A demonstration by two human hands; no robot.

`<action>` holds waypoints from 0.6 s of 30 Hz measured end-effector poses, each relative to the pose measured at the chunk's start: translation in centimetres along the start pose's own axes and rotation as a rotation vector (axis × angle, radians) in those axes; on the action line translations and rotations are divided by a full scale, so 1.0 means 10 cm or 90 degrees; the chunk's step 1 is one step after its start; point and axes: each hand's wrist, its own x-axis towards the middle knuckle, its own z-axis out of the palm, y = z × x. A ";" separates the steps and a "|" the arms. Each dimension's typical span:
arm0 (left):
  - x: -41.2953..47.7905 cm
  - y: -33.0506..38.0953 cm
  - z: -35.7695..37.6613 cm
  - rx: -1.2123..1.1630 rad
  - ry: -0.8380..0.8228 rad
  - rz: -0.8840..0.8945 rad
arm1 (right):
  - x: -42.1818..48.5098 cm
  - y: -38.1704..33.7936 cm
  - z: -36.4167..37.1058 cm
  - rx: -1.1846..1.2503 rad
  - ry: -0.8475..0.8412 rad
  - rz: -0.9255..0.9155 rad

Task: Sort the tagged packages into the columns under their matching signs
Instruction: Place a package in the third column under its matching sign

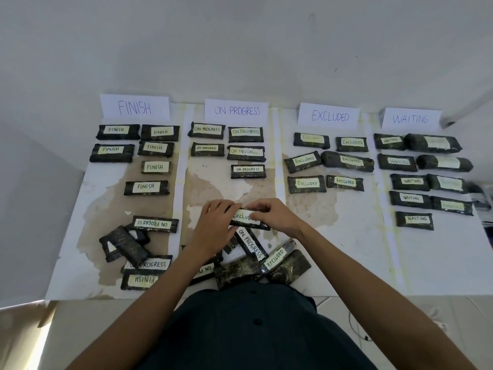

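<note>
Here, six packages (154, 166) lie sorted under the FINISH sign (134, 107), and an unsorted pile (125, 244) crowds the near edge of the counter (346, 249). Below the ON PROGRESS sign (237, 110), just above the pile, the left hand (213, 222) and right hand (274, 216) pinch the ends of an EXCLUDED-tagged package (241, 217), left of the column under the EXCLUDED sign (330, 116).

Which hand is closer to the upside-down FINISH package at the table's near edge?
Left. The left hand is beyond and right of the upside-down FINISH package; the right hand is farther right, at the other end of the Excluded package both hold.
</note>
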 end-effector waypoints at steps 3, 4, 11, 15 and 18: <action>0.10 0.04 -0.01 -0.008 -0.002 0.000 | -0.03 -0.01 -0.08 0.004 0.030 -0.012; 0.14 0.07 0.00 -0.017 -0.013 -0.003 | -0.05 0.00 -0.12 -0.005 0.045 -0.015; 0.54 0.42 0.16 -0.102 -0.114 -0.054 | -0.26 0.27 -0.56 -0.078 0.231 0.019; 0.81 0.70 0.36 -0.088 -0.137 -0.071 | -0.40 0.46 -0.86 -0.108 0.289 0.072; 1.06 0.93 0.55 -0.068 -0.153 -0.074 | -0.44 0.60 -1.08 -0.133 0.313 0.109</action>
